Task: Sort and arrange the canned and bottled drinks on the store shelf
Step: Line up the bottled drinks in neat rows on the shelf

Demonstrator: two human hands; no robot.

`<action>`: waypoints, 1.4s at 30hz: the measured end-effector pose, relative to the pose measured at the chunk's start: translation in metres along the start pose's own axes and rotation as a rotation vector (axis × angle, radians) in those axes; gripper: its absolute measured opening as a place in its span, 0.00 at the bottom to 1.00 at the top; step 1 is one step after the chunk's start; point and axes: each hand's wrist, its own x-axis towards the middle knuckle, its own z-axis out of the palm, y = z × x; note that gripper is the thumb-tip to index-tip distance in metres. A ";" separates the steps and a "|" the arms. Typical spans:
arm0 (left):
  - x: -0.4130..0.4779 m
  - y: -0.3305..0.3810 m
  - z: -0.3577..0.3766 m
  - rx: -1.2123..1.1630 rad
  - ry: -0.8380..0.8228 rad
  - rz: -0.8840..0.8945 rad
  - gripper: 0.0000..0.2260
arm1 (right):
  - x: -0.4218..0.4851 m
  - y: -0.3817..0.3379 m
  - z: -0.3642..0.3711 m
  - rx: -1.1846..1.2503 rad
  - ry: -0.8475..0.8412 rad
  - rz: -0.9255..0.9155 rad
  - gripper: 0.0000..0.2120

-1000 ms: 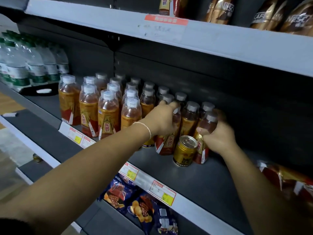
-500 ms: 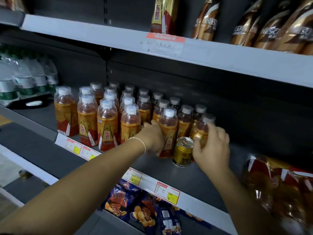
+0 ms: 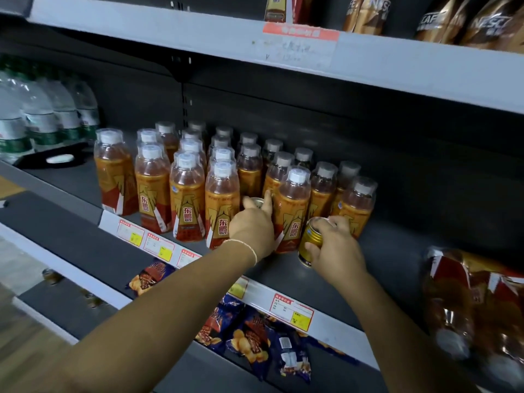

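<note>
Right hand (image 3: 337,251) curls round a tilted gold can (image 3: 310,236) at the shelf (image 3: 397,251) front. Left hand (image 3: 251,225) pinches a second can (image 3: 256,200) between orange bottles (image 3: 187,199).

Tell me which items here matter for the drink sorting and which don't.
In play: gold can gripped by right hand; second can pinched by left hand; orange bottles; middle shelf.
Idle: water bottles, coffee bottles above, snack bags below, price tags.
</note>
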 end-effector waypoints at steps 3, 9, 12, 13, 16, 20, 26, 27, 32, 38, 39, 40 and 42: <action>0.004 -0.001 -0.004 -0.031 -0.016 -0.016 0.45 | -0.001 -0.001 0.002 -0.026 -0.010 -0.004 0.21; 0.003 -0.006 -0.017 -0.175 -0.048 -0.024 0.34 | 0.001 -0.001 -0.002 -0.021 -0.025 -0.031 0.19; -0.002 -0.010 -0.014 -0.226 0.009 0.042 0.32 | 0.002 0.000 -0.005 -0.052 -0.041 -0.056 0.20; -0.003 -0.011 -0.011 -0.229 0.037 0.058 0.32 | 0.002 0.000 -0.005 -0.070 -0.045 -0.062 0.20; -0.007 -0.015 -0.005 -0.209 0.127 0.109 0.32 | 0.001 -0.001 -0.006 -0.133 -0.051 -0.084 0.21; -0.020 -0.026 0.007 -0.122 0.257 0.204 0.34 | -0.001 -0.003 -0.006 -0.169 -0.045 -0.094 0.23; -0.047 -0.029 0.021 -0.079 0.409 0.367 0.33 | -0.023 -0.004 0.003 -0.151 0.065 -0.113 0.30; -0.050 -0.029 0.021 -0.084 0.426 0.371 0.33 | -0.028 -0.004 0.004 -0.134 0.086 -0.110 0.32; -0.061 -0.025 0.010 -0.105 0.376 0.332 0.34 | -0.035 -0.003 -0.002 -0.096 0.080 -0.102 0.39; -0.081 -0.005 -0.018 -0.170 0.274 0.321 0.31 | -0.055 0.006 -0.033 -0.107 0.013 -0.090 0.35; -0.085 0.000 -0.024 -0.175 0.268 0.326 0.30 | -0.063 0.012 -0.041 -0.100 0.020 -0.090 0.35; -0.090 0.008 -0.029 -0.183 0.266 0.329 0.29 | -0.072 0.018 -0.050 -0.092 0.033 -0.091 0.35; -0.102 0.027 -0.041 -0.208 0.279 0.327 0.26 | -0.091 0.034 -0.071 -0.071 0.067 -0.090 0.35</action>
